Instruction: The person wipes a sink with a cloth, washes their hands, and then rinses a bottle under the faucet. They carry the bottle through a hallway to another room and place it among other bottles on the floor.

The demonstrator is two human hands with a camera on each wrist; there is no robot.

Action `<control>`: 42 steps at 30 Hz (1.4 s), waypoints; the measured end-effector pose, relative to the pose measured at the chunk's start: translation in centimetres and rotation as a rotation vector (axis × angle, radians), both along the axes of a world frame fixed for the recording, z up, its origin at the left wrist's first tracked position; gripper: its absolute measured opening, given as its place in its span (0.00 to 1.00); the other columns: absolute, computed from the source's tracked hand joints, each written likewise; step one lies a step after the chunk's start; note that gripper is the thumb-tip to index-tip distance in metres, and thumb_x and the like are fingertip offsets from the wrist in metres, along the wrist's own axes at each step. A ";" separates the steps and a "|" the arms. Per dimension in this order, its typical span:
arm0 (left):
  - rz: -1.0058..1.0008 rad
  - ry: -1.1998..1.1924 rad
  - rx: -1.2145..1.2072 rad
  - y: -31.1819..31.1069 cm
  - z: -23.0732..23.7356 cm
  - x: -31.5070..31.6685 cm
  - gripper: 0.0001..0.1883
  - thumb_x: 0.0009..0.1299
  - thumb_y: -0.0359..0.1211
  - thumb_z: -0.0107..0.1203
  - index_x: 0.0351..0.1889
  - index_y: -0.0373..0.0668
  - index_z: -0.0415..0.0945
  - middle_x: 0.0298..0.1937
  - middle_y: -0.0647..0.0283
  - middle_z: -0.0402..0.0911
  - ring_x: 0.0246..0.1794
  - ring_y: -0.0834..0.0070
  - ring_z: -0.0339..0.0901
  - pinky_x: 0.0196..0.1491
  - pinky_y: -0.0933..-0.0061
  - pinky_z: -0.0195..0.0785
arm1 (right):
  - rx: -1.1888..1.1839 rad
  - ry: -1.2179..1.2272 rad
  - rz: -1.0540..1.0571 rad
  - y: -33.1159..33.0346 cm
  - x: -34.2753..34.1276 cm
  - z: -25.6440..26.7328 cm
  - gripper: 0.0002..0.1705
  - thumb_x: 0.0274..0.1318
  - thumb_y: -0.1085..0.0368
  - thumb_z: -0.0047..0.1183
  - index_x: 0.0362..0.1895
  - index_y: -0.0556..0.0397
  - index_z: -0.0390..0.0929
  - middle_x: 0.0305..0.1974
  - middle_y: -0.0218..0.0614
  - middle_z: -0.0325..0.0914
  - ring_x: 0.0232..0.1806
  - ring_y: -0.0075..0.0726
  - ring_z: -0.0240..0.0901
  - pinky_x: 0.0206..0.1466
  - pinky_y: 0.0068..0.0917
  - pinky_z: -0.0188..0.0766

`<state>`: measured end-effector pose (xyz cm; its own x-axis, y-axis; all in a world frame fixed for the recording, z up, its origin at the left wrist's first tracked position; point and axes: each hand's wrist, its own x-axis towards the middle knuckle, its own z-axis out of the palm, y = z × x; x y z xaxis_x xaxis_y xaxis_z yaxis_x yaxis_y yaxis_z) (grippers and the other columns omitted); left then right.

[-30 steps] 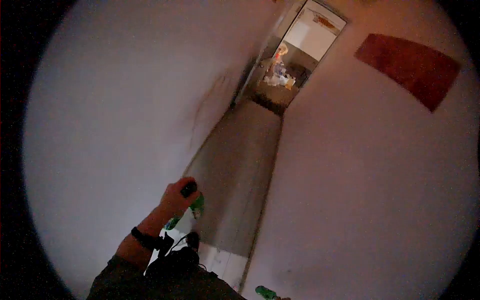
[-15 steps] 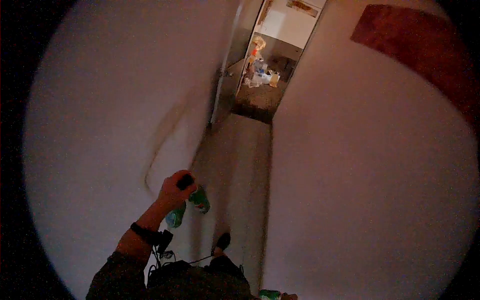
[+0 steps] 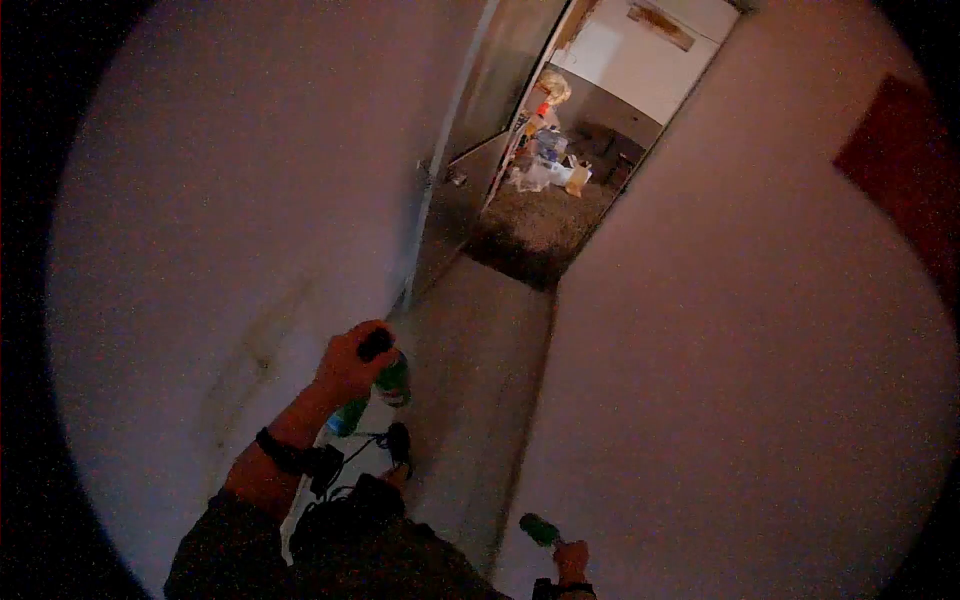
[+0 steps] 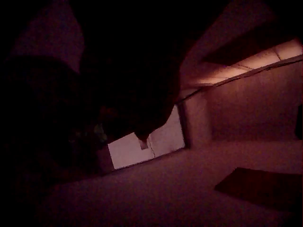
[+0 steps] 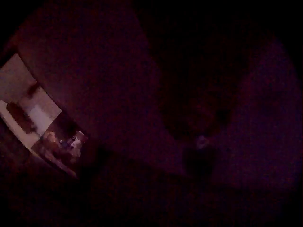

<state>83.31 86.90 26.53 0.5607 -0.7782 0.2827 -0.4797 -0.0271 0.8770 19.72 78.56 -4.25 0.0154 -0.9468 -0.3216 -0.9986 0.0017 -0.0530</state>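
In the head view my left hand is curled in front of me. A small black object shows at its fingers. Two green bottle-like things hang under this hand: one green bottle below the fingers, another green bottle nearer the wrist. Lower right, my right hand grips a further green bottle by its narrow end, its wide end pointing up and left. Both wrist views are very dark; the left hand and right hand appear only as silhouettes.
A narrow corridor floor runs between pale walls to a doorway, with a door on its left. Beyond lies a dark mat and a pile of bags and packages. A dark red patch marks the right wall.
The doorway appears larger and closer than a second ago. My right hand has come further up into view with its green bottle. The left hand still holds its bottles.
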 end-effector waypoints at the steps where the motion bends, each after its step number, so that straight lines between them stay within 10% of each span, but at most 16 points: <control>1: -0.010 -0.081 0.045 -2.7 1.3 -0.3 0.19 0.60 0.36 0.63 0.48 0.42 0.73 0.39 0.54 0.81 0.37 0.64 0.80 0.43 0.66 0.72 | 0.039 -0.114 -0.146 -2.1 3.7 4.7 0.26 0.53 0.47 0.57 0.16 0.58 0.75 0.14 0.33 0.68 0.13 0.35 0.64 0.17 0.38 0.64; 3: -0.031 -0.027 0.070 -12.0 -0.6 6.0 0.19 0.61 0.37 0.62 0.48 0.42 0.74 0.40 0.54 0.81 0.39 0.64 0.80 0.44 0.65 0.72 | 0.073 -0.209 -0.305 -9.8 12.7 6.5 0.28 0.53 0.48 0.57 0.13 0.57 0.74 0.13 0.33 0.68 0.13 0.35 0.64 0.18 0.38 0.65; 4: -0.056 0.024 0.092 -7.6 1.4 -3.4 0.19 0.61 0.38 0.62 0.48 0.42 0.74 0.41 0.53 0.81 0.40 0.63 0.80 0.44 0.65 0.72 | 0.039 -0.171 -0.306 -4.5 3.2 8.2 0.27 0.52 0.47 0.57 0.16 0.58 0.75 0.14 0.35 0.69 0.14 0.36 0.65 0.19 0.38 0.66; 9: -0.216 0.021 0.127 -23.5 4.6 1.1 0.19 0.63 0.40 0.60 0.48 0.42 0.74 0.42 0.52 0.80 0.41 0.61 0.79 0.45 0.63 0.71 | -0.066 0.002 -0.367 -12.9 5.7 6.8 0.28 0.52 0.44 0.58 0.27 0.61 0.79 0.17 0.40 0.75 0.18 0.39 0.70 0.26 0.39 0.72; 22: -0.369 -0.071 -0.115 -73.1 7.3 8.3 0.15 0.62 0.37 0.61 0.43 0.40 0.75 0.35 0.55 0.80 0.34 0.63 0.80 0.40 0.65 0.71 | 0.145 -0.116 -0.339 -54.7 14.0 1.2 0.29 0.51 0.45 0.57 0.36 0.62 0.76 0.29 0.49 0.77 0.31 0.48 0.74 0.38 0.45 0.71; 25: -0.285 -0.208 -0.062 -84.9 10.6 12.7 0.15 0.61 0.37 0.62 0.43 0.40 0.75 0.36 0.55 0.81 0.34 0.64 0.80 0.40 0.65 0.72 | 0.289 -0.025 -0.042 -69.7 19.5 1.9 0.29 0.51 0.45 0.57 0.38 0.63 0.75 0.31 0.50 0.77 0.34 0.50 0.74 0.41 0.46 0.71; 28: -0.221 -0.171 -0.126 -91.2 9.6 16.1 0.17 0.61 0.38 0.62 0.44 0.40 0.75 0.36 0.55 0.81 0.35 0.64 0.80 0.41 0.65 0.72 | 0.427 0.442 0.782 -83.8 28.6 4.1 0.30 0.50 0.45 0.57 0.41 0.63 0.75 0.34 0.52 0.78 0.37 0.51 0.75 0.43 0.47 0.71; 30: -0.206 -0.171 -0.119 -97.4 8.3 18.7 0.18 0.61 0.38 0.62 0.45 0.40 0.75 0.37 0.55 0.81 0.35 0.63 0.80 0.42 0.65 0.72 | 0.117 -0.253 -0.028 -90.4 38.0 13.3 0.28 0.49 0.47 0.56 0.43 0.61 0.74 0.38 0.54 0.77 0.40 0.57 0.75 0.44 0.47 0.71; 42: -0.438 -0.126 -0.098 -139.6 5.2 33.3 0.14 0.64 0.33 0.60 0.46 0.44 0.74 0.39 0.54 0.81 0.40 0.58 0.80 0.40 0.61 0.73 | -0.150 -0.320 0.001 -135.0 65.4 23.7 0.26 0.55 0.46 0.52 0.44 0.56 0.70 0.38 0.51 0.78 0.43 0.57 0.74 0.46 0.51 0.68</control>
